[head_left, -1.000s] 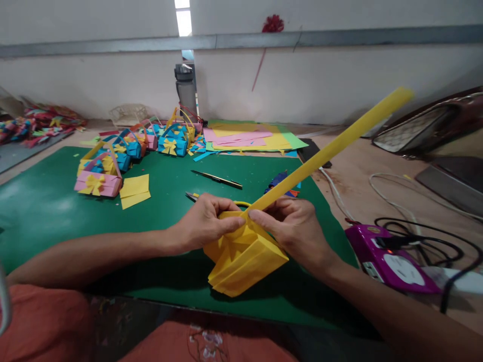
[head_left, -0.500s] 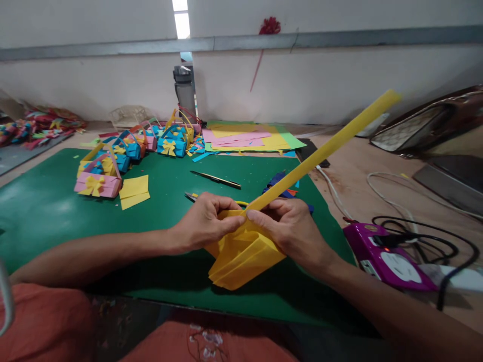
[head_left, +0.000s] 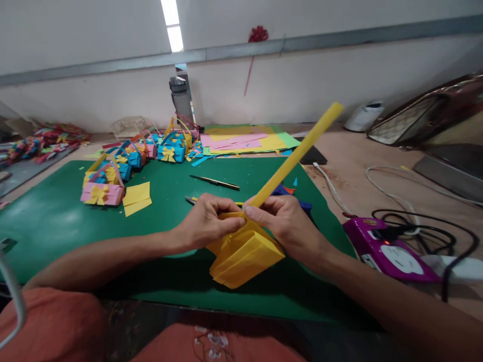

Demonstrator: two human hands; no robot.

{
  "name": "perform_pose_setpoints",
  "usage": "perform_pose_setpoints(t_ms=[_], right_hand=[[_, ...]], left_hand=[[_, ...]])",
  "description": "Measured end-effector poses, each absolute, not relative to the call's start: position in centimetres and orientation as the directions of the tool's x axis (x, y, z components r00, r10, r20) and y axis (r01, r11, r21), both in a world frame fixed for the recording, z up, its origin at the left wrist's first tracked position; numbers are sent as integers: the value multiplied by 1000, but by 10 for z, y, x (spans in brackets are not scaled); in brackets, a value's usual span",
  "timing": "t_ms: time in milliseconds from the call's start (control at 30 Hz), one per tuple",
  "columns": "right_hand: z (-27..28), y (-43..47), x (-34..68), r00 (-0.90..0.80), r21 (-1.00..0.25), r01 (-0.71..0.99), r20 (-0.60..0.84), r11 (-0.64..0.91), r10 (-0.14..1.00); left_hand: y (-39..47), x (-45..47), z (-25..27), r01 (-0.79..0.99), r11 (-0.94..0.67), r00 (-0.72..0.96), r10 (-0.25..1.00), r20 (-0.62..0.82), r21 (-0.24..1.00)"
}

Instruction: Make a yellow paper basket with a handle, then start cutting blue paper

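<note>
Yellow paper box (head_left: 247, 261) is pinched by the left hand (head_left: 211, 221) while the right hand (head_left: 289, 221) pinches a long yellow strip (head_left: 298, 156).

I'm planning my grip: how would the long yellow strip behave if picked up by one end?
The yellow strip is probably fairly stiff lengthwise, since it juts up nearly straight from the right hand. It is likely light, looking narrow and thin. It could bend if pushed sideways, as its upper end is unsupported.
</note>
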State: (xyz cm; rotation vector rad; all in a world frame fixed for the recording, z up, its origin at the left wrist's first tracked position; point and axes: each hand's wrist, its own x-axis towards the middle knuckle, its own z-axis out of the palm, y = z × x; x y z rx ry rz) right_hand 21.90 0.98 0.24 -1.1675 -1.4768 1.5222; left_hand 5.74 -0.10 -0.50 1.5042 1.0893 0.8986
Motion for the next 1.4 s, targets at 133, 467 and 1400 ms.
perform_pose_setpoints(t_ms=[133,467,1400], right_hand=[[-4,14,219,-351,-982,4,-180,-191,919],[-3,14,218,-393,-936,-99,-275,-338,877],[-3,7,219,-450,-904,-170,-282,-391,847]], left_hand=[[-2,59,-5,159,-46,305,952,-5,986],[-4,62,-5,45,23,302,953,-36,999],[-6,61,-2,68,-211,257,948,187,975]])
